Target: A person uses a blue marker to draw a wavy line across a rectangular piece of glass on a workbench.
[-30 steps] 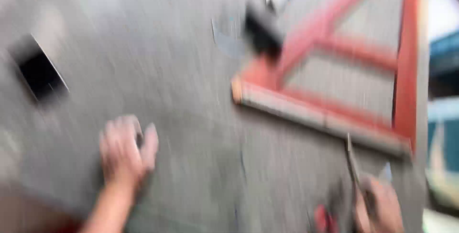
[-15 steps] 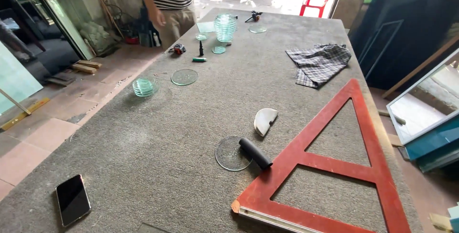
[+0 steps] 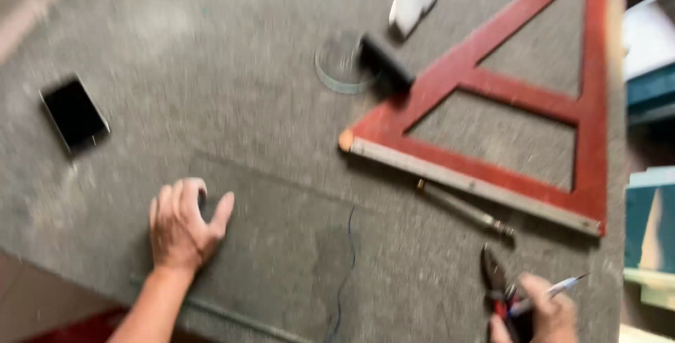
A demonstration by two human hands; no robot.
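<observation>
The picture is motion-blurred. My left hand (image 3: 184,229) rests arched on a clear glass sheet (image 3: 281,258) that lies flat on the grey felt table (image 3: 211,68), fingertips down and thumb spread. A thin blue line (image 3: 346,265) runs across the sheet to the hand's right. At the bottom right, my right hand (image 3: 545,313) grips red-handled pliers (image 3: 493,281) together with a white pen (image 3: 555,290).
A large red wooden triangle square (image 3: 492,93) lies at the right, and a slim metal-tipped tool (image 3: 464,208) sits just below its long edge. Beyond are a round glass disc (image 3: 337,72), a black cylinder (image 3: 385,61), a white half-round piece (image 3: 413,2) and a black phone (image 3: 74,113).
The view has dropped from the far end of the table back to the near edge. Both hands are in sight again, in much the same places as one second ago.
</observation>
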